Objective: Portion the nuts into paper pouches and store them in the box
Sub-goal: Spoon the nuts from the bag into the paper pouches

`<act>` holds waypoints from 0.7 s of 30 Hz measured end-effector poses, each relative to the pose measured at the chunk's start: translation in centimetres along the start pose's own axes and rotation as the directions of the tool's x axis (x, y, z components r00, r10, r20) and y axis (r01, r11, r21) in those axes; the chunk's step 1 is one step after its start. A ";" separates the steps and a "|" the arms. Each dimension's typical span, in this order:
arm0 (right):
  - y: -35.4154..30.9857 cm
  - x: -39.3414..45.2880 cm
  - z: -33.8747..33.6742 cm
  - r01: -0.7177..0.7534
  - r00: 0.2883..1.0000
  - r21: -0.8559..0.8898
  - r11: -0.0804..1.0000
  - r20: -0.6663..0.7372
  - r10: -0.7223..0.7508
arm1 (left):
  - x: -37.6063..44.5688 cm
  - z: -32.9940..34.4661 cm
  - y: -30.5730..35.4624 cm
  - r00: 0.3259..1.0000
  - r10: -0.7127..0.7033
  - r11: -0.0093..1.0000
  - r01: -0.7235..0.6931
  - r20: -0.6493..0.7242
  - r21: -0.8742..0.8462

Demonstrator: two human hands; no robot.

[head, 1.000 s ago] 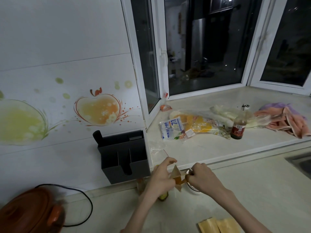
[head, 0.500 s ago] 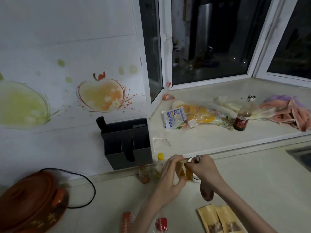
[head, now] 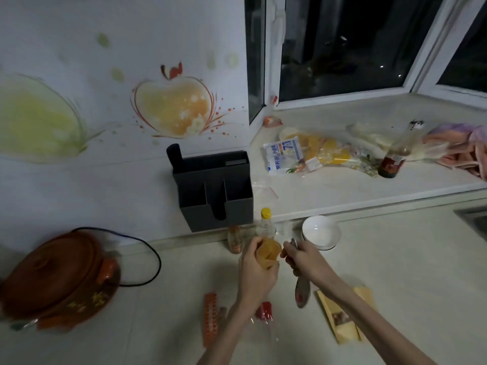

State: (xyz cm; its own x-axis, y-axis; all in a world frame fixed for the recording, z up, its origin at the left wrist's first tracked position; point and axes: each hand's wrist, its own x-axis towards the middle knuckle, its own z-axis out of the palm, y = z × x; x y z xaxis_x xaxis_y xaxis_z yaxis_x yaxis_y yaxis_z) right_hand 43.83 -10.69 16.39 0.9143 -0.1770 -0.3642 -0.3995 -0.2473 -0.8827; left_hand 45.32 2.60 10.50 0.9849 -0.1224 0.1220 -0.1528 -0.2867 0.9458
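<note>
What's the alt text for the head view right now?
A person's left hand holds an open paper pouch over a pale kitchen counter while the right hand grips a spoon beside it. A white bowl and a dark compartment box sit behind; flat pouches lie nearer.

White wall (head: 118, 35) with apple decal (head: 174, 106) and green fruit decal (head: 37, 119). White-framed corner window (head: 342, 43), dark outside, above pale stone sill (head: 329, 191). Light countertop (head: 395, 259) below, sink edge (head: 474, 219) at right; dim indoor light.
</note>
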 end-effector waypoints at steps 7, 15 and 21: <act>6.6 0.1 2.7 0.019 0.992 -0.269 0.963 -0.112 -0.051 | -2.2 -4.0 -6.9 0.891 -0.451 0.886 0.441 0.053 0.143; 14.1 -0.2 3.6 -0.149 0.983 -0.393 0.907 -0.155 0.094 | -5.3 -6.7 -14.8 0.673 -0.734 0.679 0.723 0.093 0.128; 17.1 0.9 3.6 -0.242 0.956 -0.445 0.862 -0.261 0.134 | -5.4 -6.9 -17.4 0.631 -0.772 0.635 0.767 0.072 0.092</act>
State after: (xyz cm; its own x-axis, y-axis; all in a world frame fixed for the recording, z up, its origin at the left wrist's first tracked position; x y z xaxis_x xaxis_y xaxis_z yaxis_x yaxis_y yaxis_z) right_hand 38.08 -11.69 -0.07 0.8032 -0.4509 -0.3893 -0.5956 -0.5939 -0.5409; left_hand 43.22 14.84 -4.52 0.7338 0.0761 -0.6751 0.6509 -0.3634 0.6666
